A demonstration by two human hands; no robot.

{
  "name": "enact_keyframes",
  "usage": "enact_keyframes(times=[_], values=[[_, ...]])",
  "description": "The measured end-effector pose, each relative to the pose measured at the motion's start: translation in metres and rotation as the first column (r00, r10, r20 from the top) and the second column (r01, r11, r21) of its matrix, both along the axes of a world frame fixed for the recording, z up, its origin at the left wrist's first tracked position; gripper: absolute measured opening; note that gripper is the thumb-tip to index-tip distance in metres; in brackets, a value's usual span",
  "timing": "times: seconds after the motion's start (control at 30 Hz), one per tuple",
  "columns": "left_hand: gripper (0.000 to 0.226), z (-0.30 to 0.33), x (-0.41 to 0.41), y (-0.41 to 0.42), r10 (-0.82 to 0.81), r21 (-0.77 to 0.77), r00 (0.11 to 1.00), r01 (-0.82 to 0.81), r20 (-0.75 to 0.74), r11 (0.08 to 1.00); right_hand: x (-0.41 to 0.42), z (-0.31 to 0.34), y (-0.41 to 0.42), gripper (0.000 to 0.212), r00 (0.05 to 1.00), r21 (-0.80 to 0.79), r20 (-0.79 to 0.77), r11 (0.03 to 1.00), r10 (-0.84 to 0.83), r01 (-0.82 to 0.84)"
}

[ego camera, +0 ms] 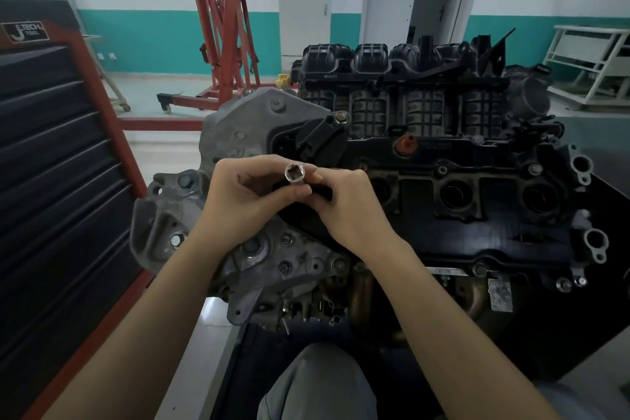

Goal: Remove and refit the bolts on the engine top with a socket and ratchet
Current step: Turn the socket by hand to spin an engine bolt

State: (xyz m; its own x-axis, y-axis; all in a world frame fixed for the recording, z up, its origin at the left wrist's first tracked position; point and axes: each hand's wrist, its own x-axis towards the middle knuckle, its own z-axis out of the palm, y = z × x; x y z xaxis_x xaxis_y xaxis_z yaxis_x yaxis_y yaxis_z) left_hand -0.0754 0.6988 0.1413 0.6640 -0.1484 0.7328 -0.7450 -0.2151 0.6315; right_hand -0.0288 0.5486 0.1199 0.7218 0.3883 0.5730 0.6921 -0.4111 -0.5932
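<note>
A silver socket [296, 175] points its open end up toward me, held above the left end of the engine top [477, 215]. My left hand [243, 194] wraps its fingers round the socket from the left. My right hand [344, 204] pinches its lower part from the right, where something dark sits under my fingers; I cannot tell if that is the ratchet. A bolt [340, 118] stands at the upper edge of the black cover, and others [534, 169] dot the cover's rim.
A black and red tool cabinet [61, 160] stands close on my left. A red engine hoist [225, 31] and a grey electrical cabinet [303, 0] are behind the engine. A white rack [593, 61] sits far right. My knee [320, 385] is below.
</note>
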Motion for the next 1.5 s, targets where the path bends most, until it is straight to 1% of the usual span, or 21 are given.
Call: enact_keyframes(times=[0.03,0.1,0.17,0.23,0.3,0.37,0.43,0.47,0.57,0.63,0.67,0.8,0.87,0.93,1.0,1.07,1.17,1.3,1.4,1.43,1.5], values=[[0.027,0.0002,0.0002,0.0,0.0,0.021,1.0,0.0,0.012,1.0,0.0005,-0.0005,0.0,0.021,1.0,-0.008,0.007,1.0,-0.015,0.015],[0.027,0.0004,0.0007,0.0003,0.06,0.053,0.996,-0.063,0.06,0.997,0.0008,-0.0013,0.0007,0.018,0.999,-0.014,0.015,0.999,-0.044,0.044],[0.028,0.0003,0.0005,0.0003,0.145,0.048,0.984,-0.15,0.103,0.988,0.0003,-0.0014,0.0013,0.015,0.999,0.006,0.012,0.999,-0.047,0.046],[0.027,-0.0009,0.0,-0.0003,0.187,0.022,0.975,-0.191,0.121,0.981,-0.0004,-0.001,0.0011,0.016,0.999,0.034,-0.001,0.999,-0.032,0.032],[0.027,-0.0017,0.0,-0.0006,0.165,-0.004,0.982,-0.165,0.096,0.986,-0.001,-0.0006,0.0006,0.021,1.0,0.025,-0.003,1.0,-0.015,0.015],[0.027,-0.0016,-0.0001,0.0001,0.083,-0.021,0.996,-0.082,0.024,0.996,-0.0003,-0.0013,0.0003,0.025,1.0,-0.017,0.005,1.0,-0.008,0.008],[0.027,-0.001,-0.0005,0.0007,0.013,-0.014,1.0,-0.013,-0.02,1.0,0.0005,-0.0022,0.0007,0.023,0.999,-0.038,0.021,0.999,-0.033,0.034],[0.027,-0.0008,-0.0002,0.0006,0.007,-0.003,1.0,-0.008,-0.016,1.0,0.0007,-0.0024,0.0009,0.022,0.999,-0.028,0.026,0.999,-0.044,0.045],[0.032,0.0006,0.0,-0.0007,0.113,0.036,0.991,-0.116,0.066,0.993,0.0003,-0.0018,0.0015,0.02,0.998,0.018,0.019,0.998,-0.061,0.06],[0.03,0.0001,-0.0009,-0.0007,0.179,0.022,0.979,-0.182,0.102,0.983,-0.0004,-0.0014,0.002,0.02,0.998,0.038,0.017,0.998,-0.06,0.059],[0.028,-0.0002,-0.0015,-0.0008,0.191,0.002,0.977,-0.193,0.094,0.981,-0.0008,-0.0013,0.0019,0.021,0.998,0.04,0.018,0.998,-0.055,0.055],[0.028,-0.0012,-0.0007,-0.0009,0.114,-0.039,0.993,-0.114,0.003,0.993,-0.0012,-0.0009,0.0013,0.024,1.0,0.004,0.005,1.0,-0.023,0.023],[0.03,-0.0007,-0.0002,-0.0004,0.072,-0.033,0.997,-0.072,-0.005,0.997,-0.0004,-0.0009,0.0016,0.022,0.999,-0.003,0.008,0.999,-0.033,0.033],[0.031,-0.0003,0.0003,0.0,0.091,-0.01,0.995,-0.09,0.032,0.996,0.0,-0.0006,0.0019,0.021,0.999,0.028,-0.008,0.998,-0.05,0.05],[0.029,0.0002,-0.0002,-0.0012,0.154,0.007,0.986,-0.154,0.069,0.988,-0.0001,-0.0013,0.0026,0.018,0.998,0.031,-0.001,0.997,-0.07,0.07],[0.026,0.0001,-0.0012,-0.0025,0.179,-0.007,0.981,-0.179,0.068,0.984,-0.0007,-0.002,0.0035,0.017,0.997,0.023,0.02,0.996,-0.081,0.081],[0.023,-0.0001,-0.0004,-0.0022,0.131,-0.037,0.991,-0.13,0.02,0.991,-0.0009,-0.0011,0.0029,0.021,0.999,0.032,0.001,0.999,-0.044,0.044],[0.028,0.0005,0.0001,-0.0007,0.054,0.013,0.998,-0.054,0.012,0.998,-0.0003,-0.0009,0.0018,0.025,1.0,-0.003,-0.001,1.0,-0.031,0.031],[0.028,0.0006,0.0003,-0.0004,0.131,0.016,0.99,-0.132,0.052,0.991,-0.0012,-0.0011,0.0027,0.021,0.999,0.035,-0.009,0.998,-0.053,0.053],[0.026,-0.0001,0.0004,-0.0005,0.153,0.008,0.987,-0.153,0.053,0.988,-0.0013,-0.0011,0.0031,0.019,0.998,0.039,-0.003,0.997,-0.06,0.06],[0.023,-0.001,0.0003,-0.0011,0.142,-0.028,0.99,-0.142,0.016,0.99,-0.0014,-0.0008,0.0035,0.019,0.998,0.047,0.008,0.997,-0.067,0.067]])
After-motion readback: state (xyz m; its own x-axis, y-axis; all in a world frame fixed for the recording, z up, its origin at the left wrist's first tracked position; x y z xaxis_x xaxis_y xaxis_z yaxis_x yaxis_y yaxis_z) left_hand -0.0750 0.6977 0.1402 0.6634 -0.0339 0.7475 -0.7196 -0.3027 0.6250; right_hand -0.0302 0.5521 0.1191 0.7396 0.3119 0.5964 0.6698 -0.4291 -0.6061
